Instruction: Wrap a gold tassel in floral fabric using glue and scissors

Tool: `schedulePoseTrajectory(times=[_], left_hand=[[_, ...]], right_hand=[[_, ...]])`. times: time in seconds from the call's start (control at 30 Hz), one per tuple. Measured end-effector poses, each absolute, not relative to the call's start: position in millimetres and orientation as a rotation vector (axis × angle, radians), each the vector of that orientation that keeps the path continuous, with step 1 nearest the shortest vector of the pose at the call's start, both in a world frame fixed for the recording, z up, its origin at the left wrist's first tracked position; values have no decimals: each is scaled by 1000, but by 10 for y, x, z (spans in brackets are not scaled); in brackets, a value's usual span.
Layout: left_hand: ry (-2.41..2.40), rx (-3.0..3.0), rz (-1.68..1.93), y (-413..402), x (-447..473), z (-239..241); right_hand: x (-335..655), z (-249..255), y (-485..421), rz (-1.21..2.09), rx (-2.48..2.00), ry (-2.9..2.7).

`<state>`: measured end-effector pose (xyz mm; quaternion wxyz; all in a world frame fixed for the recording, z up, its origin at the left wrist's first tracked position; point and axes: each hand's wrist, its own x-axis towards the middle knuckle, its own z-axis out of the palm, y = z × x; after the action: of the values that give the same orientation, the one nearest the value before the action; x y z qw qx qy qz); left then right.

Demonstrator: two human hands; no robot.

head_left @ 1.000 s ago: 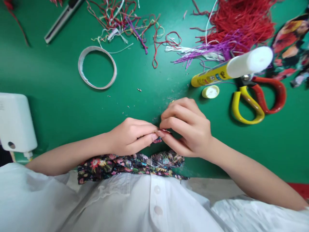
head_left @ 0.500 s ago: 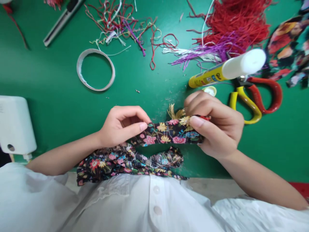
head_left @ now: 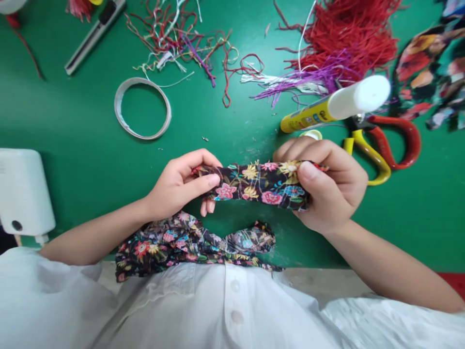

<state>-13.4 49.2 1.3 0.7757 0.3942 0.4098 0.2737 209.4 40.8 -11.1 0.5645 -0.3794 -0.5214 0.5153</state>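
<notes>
A strip of dark floral fabric is stretched flat between my two hands above the green table. My left hand pinches its left end between thumb and fingers. My right hand is closed round its right end, thumb on top. The rest of the fabric lies bunched at the table's near edge against my white shirt.
A yellow glue stick, its yellow cap and red-and-yellow scissors lie right of my hands. A tape ring, loose threads, a red thread pile, a utility knife and a white device surround.
My hands, pinched together a second ago, have drawn apart and pulled the fabric strip out flat between them. The right hand moved right, towards the glue cap.
</notes>
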Motion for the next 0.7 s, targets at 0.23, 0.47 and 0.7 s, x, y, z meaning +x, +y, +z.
schedulePoseTrajectory(times=[0.23, 0.47, 0.7], left_hand=[[919, 707, 647, 586, -102, 46], [906, 700, 661, 580, -110, 35], [966, 777, 712, 582, -98, -5]], right_hand=[[2165, -117, 381, 1460, -920, -1286], [2210, -104, 419, 1581, -889, -1204], [2189, -118, 451, 1549, -844, -1218]])
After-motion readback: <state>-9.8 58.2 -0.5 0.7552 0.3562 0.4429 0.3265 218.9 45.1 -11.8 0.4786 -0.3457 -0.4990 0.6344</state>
